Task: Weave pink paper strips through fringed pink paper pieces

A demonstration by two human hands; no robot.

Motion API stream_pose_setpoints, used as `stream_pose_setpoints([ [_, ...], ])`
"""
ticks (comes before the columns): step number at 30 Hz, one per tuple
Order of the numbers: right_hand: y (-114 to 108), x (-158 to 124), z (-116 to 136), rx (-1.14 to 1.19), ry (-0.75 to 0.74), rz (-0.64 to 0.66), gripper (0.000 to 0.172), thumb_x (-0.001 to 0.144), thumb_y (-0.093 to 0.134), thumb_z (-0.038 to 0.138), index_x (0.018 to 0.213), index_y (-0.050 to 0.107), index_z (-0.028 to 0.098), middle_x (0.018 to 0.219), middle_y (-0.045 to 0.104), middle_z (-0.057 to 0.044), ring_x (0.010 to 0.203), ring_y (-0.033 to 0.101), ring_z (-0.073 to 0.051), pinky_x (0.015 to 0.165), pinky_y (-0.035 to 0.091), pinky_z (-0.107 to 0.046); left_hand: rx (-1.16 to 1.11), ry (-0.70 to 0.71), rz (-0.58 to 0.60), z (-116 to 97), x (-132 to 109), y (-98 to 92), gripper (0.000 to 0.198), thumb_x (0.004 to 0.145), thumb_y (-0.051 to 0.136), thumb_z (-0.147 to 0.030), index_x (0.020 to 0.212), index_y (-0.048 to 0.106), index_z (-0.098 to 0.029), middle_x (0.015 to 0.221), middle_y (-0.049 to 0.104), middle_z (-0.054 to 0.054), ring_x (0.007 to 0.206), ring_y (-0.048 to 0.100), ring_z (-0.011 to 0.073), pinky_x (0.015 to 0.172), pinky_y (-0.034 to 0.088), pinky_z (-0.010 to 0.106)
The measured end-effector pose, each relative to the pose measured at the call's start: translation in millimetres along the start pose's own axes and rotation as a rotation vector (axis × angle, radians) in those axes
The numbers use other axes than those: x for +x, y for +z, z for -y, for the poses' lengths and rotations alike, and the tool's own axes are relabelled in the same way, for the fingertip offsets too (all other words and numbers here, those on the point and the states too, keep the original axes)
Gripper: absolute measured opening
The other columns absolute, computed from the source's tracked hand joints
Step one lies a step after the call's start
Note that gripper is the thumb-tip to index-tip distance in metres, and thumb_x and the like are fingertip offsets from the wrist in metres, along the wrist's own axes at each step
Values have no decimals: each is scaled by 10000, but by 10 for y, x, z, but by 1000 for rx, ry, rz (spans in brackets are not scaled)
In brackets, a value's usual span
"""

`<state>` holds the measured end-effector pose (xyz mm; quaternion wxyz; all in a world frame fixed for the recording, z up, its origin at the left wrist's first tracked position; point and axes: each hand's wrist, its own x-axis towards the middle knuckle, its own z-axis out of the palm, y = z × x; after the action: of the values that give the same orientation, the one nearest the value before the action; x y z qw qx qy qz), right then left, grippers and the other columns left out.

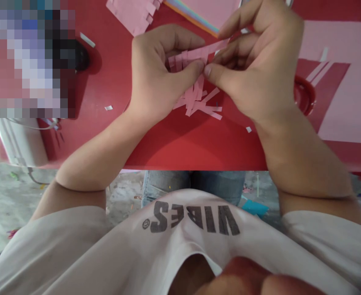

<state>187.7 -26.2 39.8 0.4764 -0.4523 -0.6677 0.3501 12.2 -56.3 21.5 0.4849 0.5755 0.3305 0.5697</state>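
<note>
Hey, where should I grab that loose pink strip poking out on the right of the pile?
Take the loose strip by its free right end, coming from the right: that end lies flat on the red table, clear of the pile, while the other end is buried under crossing strips.

On the table (pixel 174 143), the left hand (pixel 156 78) and right hand (pixel 254 65) pinch a strip (pixel 194 55) above a pile (pixel 199 103), a stack (pixel 208 10) behind, a sheet (pixel 348 106) right.
</note>
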Motion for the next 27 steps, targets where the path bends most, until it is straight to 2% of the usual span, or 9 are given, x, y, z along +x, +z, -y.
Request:
stream_pose_setpoints([
  [4, 2, 18, -12, -40, -8, -47, 208, 792, 745, 205, 901, 703, 378, 807, 644, 43, 680, 594, -201, 573, 433, -381, 43, -1, 33, 166, 203, -149, 422, 907, 784, -545, 1282, 719, -362, 1004, 769, 63, 1345, 523, 399, 985, 490, 558],
  [6, 1, 24, -21, -55, -27, -60, 166, 795, 721, 250, 907, 723, 372, 814, 642, 32, 683, 549, -208, 595, 427, -388, 102, -6, 106, 255, 331, -264, 332, 872, 852, -456, 1173, 771, -341, 982, 777, 53, 1153, 638, 362, 881, 521, 510],
  [8, -1, 29, -28, -28, -37, -52, 195, 776, 725, 242, 913, 734, 380, 825, 665, 33, 676, 543, -211, 575, 398, -389, 147, 73, 225, 289, 406, -329, 288, 764, 941, -289, 1024, 816, -279, 938, 787, 45, 828, 687, 261, 635, 500, 407],
  [10, -4, 37, -33, 11, -42, -36, 250, 759, 740, 202, 907, 743, 403, 821, 688, 38, 658, 551, -212, 541, 368, -396, 148, 105, 76, 273, 420, -327, 230, 772, 869, -128, 980, 825, -216, 901, 777, 40, 791, 686, 215, 594, 465, 352],
  [11, -5, 42, -36, 22, -41, -37, 279, 758, 737, 180, 912, 747, 412, 829, 700, 42, 660, 564, -215, 537, 364, -401, 125, 137, 75, 257, 413, -309, 222, 753, 848, -91, 948, 832, -196, 859, 778, 32, 743, 682, 190, 557, 446, 322],
  [12, -5, 46, -40, 30, -46, -46, 295, 758, 733, 167, 913, 752, 418, 831, 708, 47, 662, 578, -217, 537, 364, -405, 130, 110, 23, 244, 405, -288, 224, 756, 807, -44, 926, 829, -187, 844, 772, 26, 736, 672, 171, 562, 433, 308],
  [17, 26, 51, -88, 63, -103, -92, 272, 756, 752, 148, 871, 758, 395, 816, 730, 61, 675, 629, -214, 553, 421, -396, 100, 207, 95, 285, 433, -286, 336, 674, 764, 48, 929, 825, -161, 836, 774, 13, 687, 658, 129, 513, 386, 246],
  [20, 60, 28, -117, 91, -124, -135, 292, 754, 706, 83, 897, 765, 331, 825, 720, 33, 685, 612, -198, 565, 396, -378, 144, 262, 186, 329, 478, -354, 397, 669, 790, 69, 987, 821, -167, 869, 782, 16, 705, 684, 141, 510, 419, 228],
  [27, 135, -2, -194, 151, -190, -150, 286, 768, 699, 56, 930, 761, 284, 842, 713, 5, 687, 579, -190, 569, 367, -366, 187, 264, 149, 312, 455, -349, 341, 726, 865, -28, 1004, 827, -222, 925, 795, 20, 801, 741, 198, 615, 553, 269],
])
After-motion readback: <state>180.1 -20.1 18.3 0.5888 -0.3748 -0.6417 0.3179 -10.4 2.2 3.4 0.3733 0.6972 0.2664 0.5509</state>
